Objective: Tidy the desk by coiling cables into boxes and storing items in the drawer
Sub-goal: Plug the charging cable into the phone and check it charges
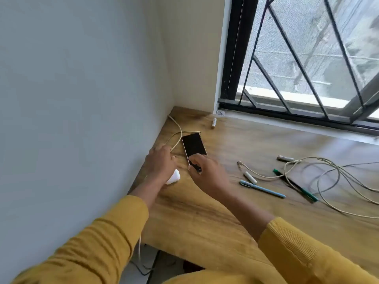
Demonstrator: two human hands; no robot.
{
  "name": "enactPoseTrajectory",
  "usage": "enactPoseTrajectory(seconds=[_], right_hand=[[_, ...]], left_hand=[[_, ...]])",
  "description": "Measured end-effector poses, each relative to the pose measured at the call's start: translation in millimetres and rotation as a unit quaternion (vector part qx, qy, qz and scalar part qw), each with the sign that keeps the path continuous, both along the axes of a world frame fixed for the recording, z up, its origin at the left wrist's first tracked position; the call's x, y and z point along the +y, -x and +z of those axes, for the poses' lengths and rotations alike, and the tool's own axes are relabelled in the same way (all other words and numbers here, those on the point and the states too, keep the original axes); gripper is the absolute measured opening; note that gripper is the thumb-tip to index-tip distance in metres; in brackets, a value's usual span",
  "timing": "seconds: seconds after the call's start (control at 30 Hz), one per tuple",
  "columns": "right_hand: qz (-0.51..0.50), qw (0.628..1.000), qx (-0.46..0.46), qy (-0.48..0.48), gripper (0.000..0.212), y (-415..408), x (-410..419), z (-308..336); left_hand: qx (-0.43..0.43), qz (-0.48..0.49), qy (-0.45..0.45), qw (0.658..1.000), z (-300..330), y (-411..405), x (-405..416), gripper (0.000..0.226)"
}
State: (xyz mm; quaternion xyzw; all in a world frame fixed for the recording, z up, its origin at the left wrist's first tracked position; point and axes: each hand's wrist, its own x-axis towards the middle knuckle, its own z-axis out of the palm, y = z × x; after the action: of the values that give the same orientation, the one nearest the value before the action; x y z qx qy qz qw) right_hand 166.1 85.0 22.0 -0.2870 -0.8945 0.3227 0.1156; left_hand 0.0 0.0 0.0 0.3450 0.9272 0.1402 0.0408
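Note:
A small black box [193, 146] with a pale edge lies on the wooden desk [215, 212] near the wall corner. My right hand [205, 173] pinches its near end. My left hand [161, 162] holds a cream cable [176, 128] that loops beside the box toward the corner. A white charger plug [174, 177] shows under my left hand. Further right, a long tangled cream cable [320, 177] sprawls loose over the desk.
Three batteries lie about: one [213, 122] near the corner, one [250, 177] mid-desk, one [285, 158] by the tangle. A light blue pen [262, 188] and a green pen [295, 185] lie among the cable. Wall stands left, barred window [307, 58] behind.

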Motion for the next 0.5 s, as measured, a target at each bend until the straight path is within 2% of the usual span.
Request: enactPoseTrajectory(seconds=[0.17, 0.5], right_hand=[[-0.036, 0.999, -0.008, 0.011, 0.027, 8.8, -0.8, -0.1], [-0.083, 0.994, -0.024, 0.073, 0.027, 41.3, 0.5, -1.3]], left_hand=[[-0.004, 0.015, 0.052, 0.999, -8.1, 17.9, 0.1, 0.028], [-0.052, 0.057, -0.014, 0.997, -13.5, 39.0, 0.4, 0.024]])
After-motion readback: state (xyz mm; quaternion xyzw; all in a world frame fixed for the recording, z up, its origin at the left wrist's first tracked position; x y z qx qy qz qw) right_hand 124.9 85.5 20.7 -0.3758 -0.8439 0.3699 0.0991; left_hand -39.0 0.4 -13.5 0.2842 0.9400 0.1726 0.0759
